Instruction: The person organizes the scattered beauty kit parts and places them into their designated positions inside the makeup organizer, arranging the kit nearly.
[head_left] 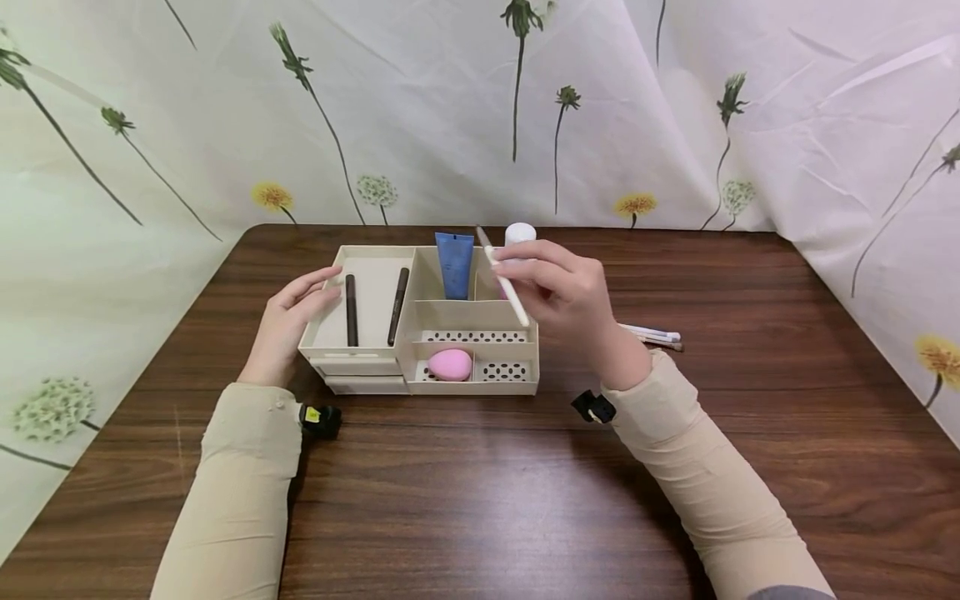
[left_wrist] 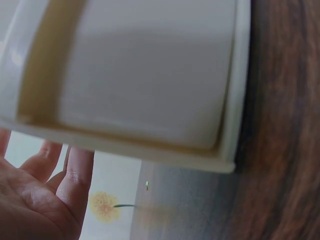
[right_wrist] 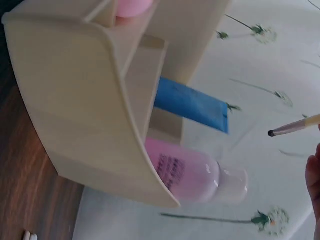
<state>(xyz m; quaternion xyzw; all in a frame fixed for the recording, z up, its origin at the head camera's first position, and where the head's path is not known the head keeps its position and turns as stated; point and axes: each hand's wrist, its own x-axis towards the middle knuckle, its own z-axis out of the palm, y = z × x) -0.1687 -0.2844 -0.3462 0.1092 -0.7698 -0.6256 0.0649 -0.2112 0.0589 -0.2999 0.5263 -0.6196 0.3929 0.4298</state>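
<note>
My right hand (head_left: 566, 287) pinches a white-handled makeup brush (head_left: 510, 287) above the right side of a cream cosmetics organizer (head_left: 365, 354). In the right wrist view, the dark tip of this brush (right_wrist: 295, 127) shows at the right edge. My left hand (head_left: 288, 321) is at the organizer's left side, its fingers extended along the wall. Two dark pens (head_left: 352, 310) lie in the left tray. A blue tube (head_left: 454, 267) and a pink bottle (right_wrist: 187, 172) with a white cap stand in the back compartments. A pink makeup sponge (head_left: 450, 364) sits in a front compartment.
Several more brushes (head_left: 656, 336) lie on the dark wooden table (head_left: 480, 500), right of the organizer and partly behind my right forearm. A white cloth (head_left: 450, 108) with a dandelion print hangs behind the table.
</note>
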